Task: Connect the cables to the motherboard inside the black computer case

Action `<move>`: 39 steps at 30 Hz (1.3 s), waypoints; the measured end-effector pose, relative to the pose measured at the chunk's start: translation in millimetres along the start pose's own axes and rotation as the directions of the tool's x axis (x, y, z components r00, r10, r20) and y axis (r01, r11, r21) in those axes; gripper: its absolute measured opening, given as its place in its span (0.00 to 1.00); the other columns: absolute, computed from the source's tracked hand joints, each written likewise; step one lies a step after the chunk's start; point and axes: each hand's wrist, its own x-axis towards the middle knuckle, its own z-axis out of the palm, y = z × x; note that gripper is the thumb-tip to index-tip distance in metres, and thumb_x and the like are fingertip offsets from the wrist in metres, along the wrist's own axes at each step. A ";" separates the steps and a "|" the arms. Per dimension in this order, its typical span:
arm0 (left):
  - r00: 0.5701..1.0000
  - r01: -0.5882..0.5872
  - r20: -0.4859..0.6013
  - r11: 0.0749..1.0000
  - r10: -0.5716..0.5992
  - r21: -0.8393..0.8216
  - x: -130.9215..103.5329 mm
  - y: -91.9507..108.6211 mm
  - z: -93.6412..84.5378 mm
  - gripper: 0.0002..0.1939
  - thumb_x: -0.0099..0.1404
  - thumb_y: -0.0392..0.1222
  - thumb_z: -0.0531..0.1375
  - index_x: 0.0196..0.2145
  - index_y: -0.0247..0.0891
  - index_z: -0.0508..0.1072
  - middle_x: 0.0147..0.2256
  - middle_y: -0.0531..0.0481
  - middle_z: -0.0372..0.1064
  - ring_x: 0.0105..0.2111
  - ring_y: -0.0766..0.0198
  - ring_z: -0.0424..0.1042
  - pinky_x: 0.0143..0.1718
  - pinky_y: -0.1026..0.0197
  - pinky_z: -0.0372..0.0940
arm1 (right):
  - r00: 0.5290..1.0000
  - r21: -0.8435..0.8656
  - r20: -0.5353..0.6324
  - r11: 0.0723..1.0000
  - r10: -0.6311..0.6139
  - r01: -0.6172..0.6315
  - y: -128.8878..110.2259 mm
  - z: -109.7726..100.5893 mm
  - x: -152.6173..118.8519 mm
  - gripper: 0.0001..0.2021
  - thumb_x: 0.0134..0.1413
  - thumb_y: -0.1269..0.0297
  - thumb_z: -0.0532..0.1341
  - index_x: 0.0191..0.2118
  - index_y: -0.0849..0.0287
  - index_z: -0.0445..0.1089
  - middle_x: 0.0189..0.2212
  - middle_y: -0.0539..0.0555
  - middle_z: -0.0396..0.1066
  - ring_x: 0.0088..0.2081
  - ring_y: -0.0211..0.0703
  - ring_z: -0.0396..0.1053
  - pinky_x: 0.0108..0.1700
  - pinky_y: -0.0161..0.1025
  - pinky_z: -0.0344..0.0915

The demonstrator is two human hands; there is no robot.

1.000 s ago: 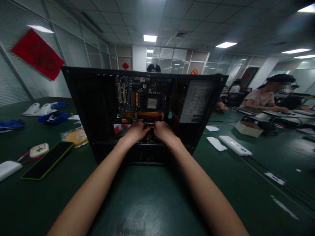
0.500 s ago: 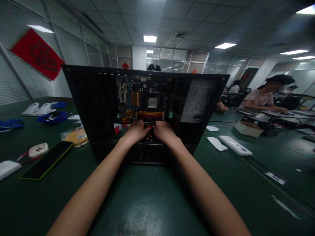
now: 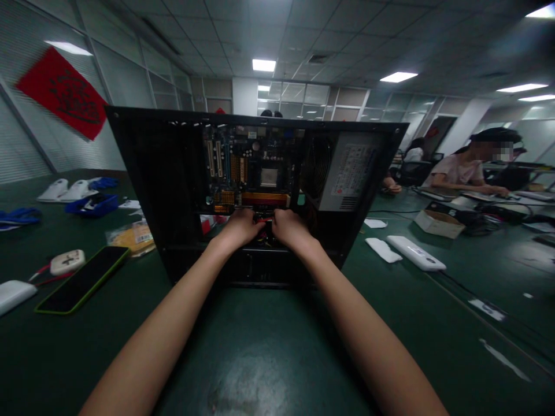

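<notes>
An opened black computer case [image 3: 151, 231] stands on the green table in front of me, its open side facing me. Inside are a motherboard [image 3: 255, 153] with orange slots and bare-looking metal square, and a silver power supply [image 3: 350, 173] at the right. Both my hands reach in just below the motherboard's lower edge. My left hand [image 3: 243, 226] and my right hand [image 3: 288, 226] are closed close together, fingers curled. A thin red cable [image 3: 263, 219] runs between their fingertips, one end at each hand. Dark wires hang beneath; the fingertips' exact grip is partly hidden.
On the left lie a phone [image 3: 84, 281], a yellow packet [image 3: 132, 236], a blue tray [image 3: 92, 205] and gloves [image 3: 19, 218]. At the right are a white power strip [image 3: 416, 253] with its cord and an open carton [image 3: 439, 224]. A person [image 3: 466, 167] sits beyond.
The case's top edge sits slightly higher in view, along with a small camera shift. Both hands stay closed at the same spot, with the red cable between them.
</notes>
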 end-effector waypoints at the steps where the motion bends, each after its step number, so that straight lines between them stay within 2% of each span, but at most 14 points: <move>1: 1.000 -0.007 -0.010 1.000 0.007 -0.003 0.1 0.1 -0.2 0.16 0.65 0.47 0.61 0.43 0.33 0.79 0.42 0.39 0.77 0.45 0.52 0.75 0.47 0.59 0.66 | 1.000 0.001 -0.009 1.000 0.006 -0.006 0.0 0.1 -0.4 0.15 0.66 0.69 0.50 0.50 0.64 0.71 0.45 0.67 0.74 0.46 0.54 0.74 0.45 0.40 0.67; 5: 1.000 -0.011 -0.004 1.000 0.011 -0.028 -1.6 0.4 -1.2 0.15 0.66 0.47 0.60 0.44 0.35 0.79 0.43 0.40 0.77 0.46 0.52 0.74 0.47 0.59 0.66 | 1.000 0.003 -0.018 1.000 0.009 -0.009 0.2 1.0 -1.2 0.14 0.67 0.68 0.51 0.52 0.64 0.69 0.45 0.67 0.74 0.46 0.54 0.74 0.45 0.41 0.67; 10: 0.999 0.029 0.048 0.998 -0.026 -0.056 -2.8 0.0 -1.1 0.15 0.63 0.47 0.63 0.44 0.36 0.78 0.42 0.41 0.77 0.46 0.52 0.75 0.47 0.60 0.66 | 0.999 0.014 0.039 1.000 -0.014 0.013 0.7 1.3 -0.2 0.14 0.66 0.69 0.51 0.49 0.63 0.71 0.46 0.66 0.74 0.47 0.54 0.74 0.45 0.40 0.67; 15: 1.000 0.011 0.025 0.998 -0.009 -0.057 -0.5 0.7 -1.1 0.14 0.65 0.46 0.61 0.43 0.34 0.78 0.41 0.40 0.77 0.44 0.53 0.75 0.45 0.59 0.67 | 1.000 -0.009 -0.013 1.000 0.023 -0.023 -0.9 -1.8 -1.9 0.14 0.66 0.69 0.52 0.51 0.64 0.71 0.46 0.66 0.74 0.47 0.52 0.74 0.46 0.39 0.67; 24: 0.998 0.007 0.069 0.996 -0.001 -0.089 -1.4 0.6 -0.6 0.14 0.66 0.45 0.61 0.45 0.37 0.78 0.42 0.42 0.78 0.45 0.54 0.75 0.47 0.60 0.66 | 1.000 -0.011 -0.011 1.000 0.006 -0.006 1.8 -0.5 -0.9 0.15 0.65 0.71 0.52 0.50 0.63 0.73 0.47 0.66 0.74 0.48 0.52 0.73 0.47 0.40 0.67; 30: 0.999 0.041 0.036 0.996 -0.038 -0.075 -0.5 2.2 -1.2 0.13 0.65 0.47 0.62 0.41 0.35 0.79 0.40 0.41 0.78 0.43 0.54 0.75 0.45 0.60 0.66 | 1.000 -0.002 -0.020 1.000 0.006 -0.006 1.5 -1.9 -0.3 0.14 0.64 0.72 0.53 0.48 0.64 0.74 0.45 0.65 0.74 0.47 0.52 0.74 0.46 0.38 0.67; 39: 1.000 -0.020 0.010 0.999 0.020 -0.030 2.8 -0.6 1.0 0.13 0.66 0.46 0.61 0.40 0.34 0.79 0.38 0.40 0.77 0.42 0.52 0.75 0.45 0.59 0.65 | 0.999 0.013 -0.032 1.000 0.025 -0.025 1.3 -2.1 0.3 0.14 0.65 0.72 0.53 0.48 0.64 0.74 0.45 0.66 0.74 0.48 0.51 0.73 0.48 0.38 0.66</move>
